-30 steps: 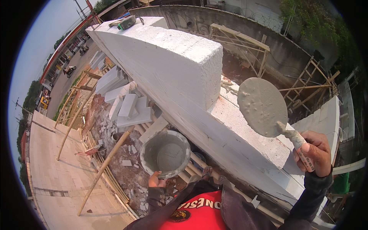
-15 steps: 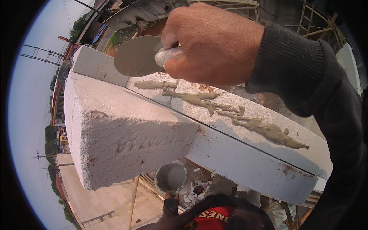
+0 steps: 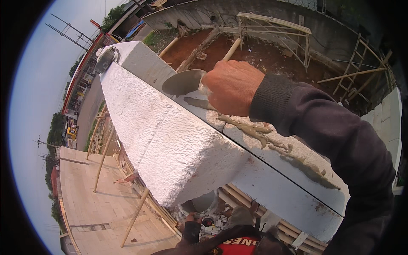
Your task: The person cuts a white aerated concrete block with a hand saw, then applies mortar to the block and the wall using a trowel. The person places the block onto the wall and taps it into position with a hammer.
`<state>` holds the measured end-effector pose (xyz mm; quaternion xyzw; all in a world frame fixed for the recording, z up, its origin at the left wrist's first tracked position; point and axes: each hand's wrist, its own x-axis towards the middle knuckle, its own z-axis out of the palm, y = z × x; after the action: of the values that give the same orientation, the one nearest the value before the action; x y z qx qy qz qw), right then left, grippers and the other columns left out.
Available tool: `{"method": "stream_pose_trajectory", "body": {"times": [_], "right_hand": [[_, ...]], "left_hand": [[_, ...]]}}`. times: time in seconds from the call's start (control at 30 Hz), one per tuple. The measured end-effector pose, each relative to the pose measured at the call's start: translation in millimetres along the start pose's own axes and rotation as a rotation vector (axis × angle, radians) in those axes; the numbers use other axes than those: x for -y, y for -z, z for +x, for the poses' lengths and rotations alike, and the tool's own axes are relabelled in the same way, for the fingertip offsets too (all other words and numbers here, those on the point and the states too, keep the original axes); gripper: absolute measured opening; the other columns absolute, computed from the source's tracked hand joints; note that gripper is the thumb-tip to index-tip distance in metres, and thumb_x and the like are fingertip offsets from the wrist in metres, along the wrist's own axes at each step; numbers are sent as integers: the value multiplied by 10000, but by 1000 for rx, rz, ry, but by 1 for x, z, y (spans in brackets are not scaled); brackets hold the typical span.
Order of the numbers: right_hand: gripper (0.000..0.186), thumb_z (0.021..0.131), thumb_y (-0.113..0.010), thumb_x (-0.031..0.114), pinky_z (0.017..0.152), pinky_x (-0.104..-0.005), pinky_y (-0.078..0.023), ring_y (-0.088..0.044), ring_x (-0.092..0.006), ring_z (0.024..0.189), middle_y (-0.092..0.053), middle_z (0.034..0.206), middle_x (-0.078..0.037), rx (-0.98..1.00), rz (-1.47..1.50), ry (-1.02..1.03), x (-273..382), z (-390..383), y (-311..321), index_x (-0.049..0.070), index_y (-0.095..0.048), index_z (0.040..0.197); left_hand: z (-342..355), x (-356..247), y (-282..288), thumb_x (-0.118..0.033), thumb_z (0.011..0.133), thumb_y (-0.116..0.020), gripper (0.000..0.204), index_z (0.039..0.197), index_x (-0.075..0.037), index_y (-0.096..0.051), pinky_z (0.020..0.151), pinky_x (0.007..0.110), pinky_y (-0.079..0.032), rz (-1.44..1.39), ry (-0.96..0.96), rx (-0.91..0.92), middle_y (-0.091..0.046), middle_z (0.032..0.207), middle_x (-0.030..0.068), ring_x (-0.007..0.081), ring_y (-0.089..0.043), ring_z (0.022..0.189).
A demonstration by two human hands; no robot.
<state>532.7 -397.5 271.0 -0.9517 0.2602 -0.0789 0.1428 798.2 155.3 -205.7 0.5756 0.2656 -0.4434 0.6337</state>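
My right hand (image 3: 235, 87) is closed around the handle of a trowel (image 3: 182, 82). Its rounded grey blade is held over the far end of a pale block wall. Wet grey mortar (image 3: 250, 129) lies in a ragged, broken strip along the wall's top (image 3: 280, 146), just below that hand. A large white block (image 3: 170, 127) sits beside the strip, with rough faces. Low in the picture, my left hand (image 3: 193, 219) has its fingers at the rim of a bucket (image 3: 209, 203), partly hidden behind the large block.
Another pale block (image 3: 146, 63) stands at the far end, with a small grey object (image 3: 106, 60) by its edge. Bamboo scaffolding (image 3: 274, 32) stands on red soil beyond. A paved floor (image 3: 106, 187) lies far below at left, with bamboo poles (image 3: 135, 216) rising from it.
My right hand and the trowel have moved farther from me and lower, toward the far end of the mortar strip. The whole view has shifted, and the large block now hides more of the bucket.
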Motion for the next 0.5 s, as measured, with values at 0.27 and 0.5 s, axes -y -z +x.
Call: {"method": "stream_pose_trajectory", "body": {"times": [0.27, 0.5], "right_hand": [[255, 830, -618, 154, 683, -470, -528, -670, -396, 718, -652, 775, -238, -304, 129, 33, 6, -80, 13, -60, -627, 969], [282, 814, -654, 121, 649, -446, -502, -658, -387, 730, -647, 793, -229, -315, 85, -178, 33, -219, 18, -45, -624, 1040]], "left_hand": [[49, 61, 9, -107, 879, -603, 266, 1118, -6, -539, 833, 472, -583, 619, -384, 213, -626, 1084, 159, 298, -639, 1031], [-24, 78, -71, -68, 853, -615, 338, 1170, -20, -508, 897, 558, -539, -146, 97, 123, -581, 1164, 172, 364, -603, 1097]]}}
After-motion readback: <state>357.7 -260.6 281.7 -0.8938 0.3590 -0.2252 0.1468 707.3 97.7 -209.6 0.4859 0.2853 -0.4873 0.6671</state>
